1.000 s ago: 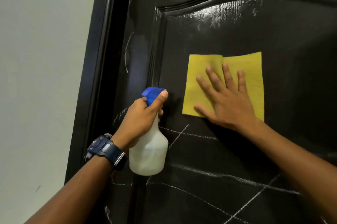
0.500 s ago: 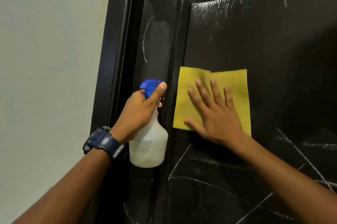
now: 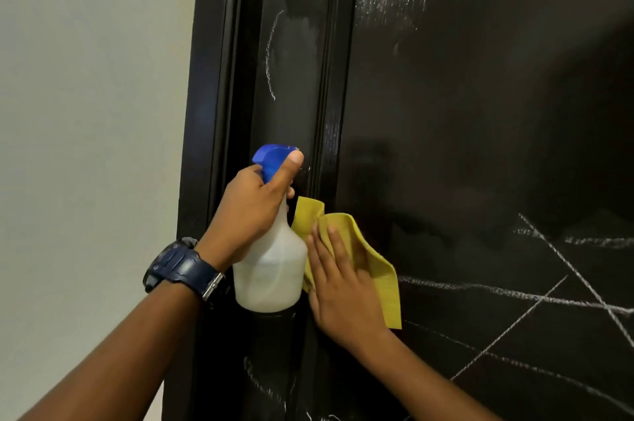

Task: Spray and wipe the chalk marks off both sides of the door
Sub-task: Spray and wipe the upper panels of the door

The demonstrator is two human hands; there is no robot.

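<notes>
**Cloth pressed to the door's moulding, spray bottle held beside it**

The right hand [image 3: 343,286] lies flat on a yellow cleaning cloth [image 3: 375,278], fingers straight and together, pressing it against the glossy black door [image 3: 480,94] where the raised moulding meets the left stile. The cloth is bunched and folded under the palm, with one corner sticking up by the bottle's neck and a loose flap hanging to the right of the hand.

The left hand [image 3: 247,214] grips a white spray bottle [image 3: 269,273] by its neck, fingers curled round it and the thumb lying up along the blue trigger head [image 3: 271,158]. The bottle stands upright, just left of the cloth and touching or nearly touching the right hand's fingertips. A dark blue wristwatch [image 3: 182,271] sits on the left wrist.

Chalk marks [image 3: 535,300] cross the lower right of the panel in straight white lines; one curved stroke runs down the stile above the bottle, and fainter scribbles show below it. The upper panel looks wet and streaked. A pale wall [image 3: 92,111] fills the left side, beside the black door frame [image 3: 206,111].
</notes>
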